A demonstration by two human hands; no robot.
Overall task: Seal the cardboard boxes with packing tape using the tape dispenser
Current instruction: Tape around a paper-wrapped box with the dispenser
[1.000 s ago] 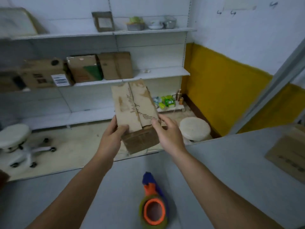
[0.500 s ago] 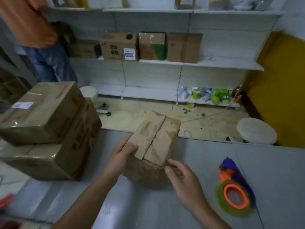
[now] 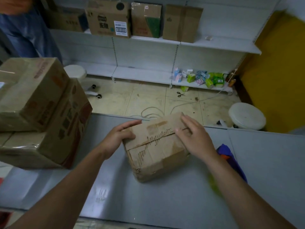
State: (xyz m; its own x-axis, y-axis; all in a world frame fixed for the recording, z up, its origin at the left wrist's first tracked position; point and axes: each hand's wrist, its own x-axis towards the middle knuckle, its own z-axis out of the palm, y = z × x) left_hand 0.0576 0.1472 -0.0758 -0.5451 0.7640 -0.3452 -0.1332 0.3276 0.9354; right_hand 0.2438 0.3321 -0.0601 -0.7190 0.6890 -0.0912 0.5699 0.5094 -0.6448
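Observation:
A small worn cardboard box (image 3: 158, 151) lies on the grey table (image 3: 165, 200), its two top flaps closed with a ragged seam running across. My left hand (image 3: 120, 138) holds the box's left end, thumb on top and fingers along the far edge. My right hand (image 3: 193, 138) rests flat on the right part of the flaps with straight fingers. The tape dispenser (image 3: 231, 159), purple and orange, lies on the table to the right, mostly hidden behind my right forearm.
Two larger taped cardboard boxes (image 3: 41, 109) are stacked at the table's left. Beyond the table stand white shelves (image 3: 198, 42) with several boxes, two white stools (image 3: 247, 116), scissors (image 3: 180, 94) on the floor, and a person in blue (image 3: 28, 30) at top left.
The box came down from mid-air onto the table and now lies flat. My right hand moved onto its top flaps; the view swung left and down.

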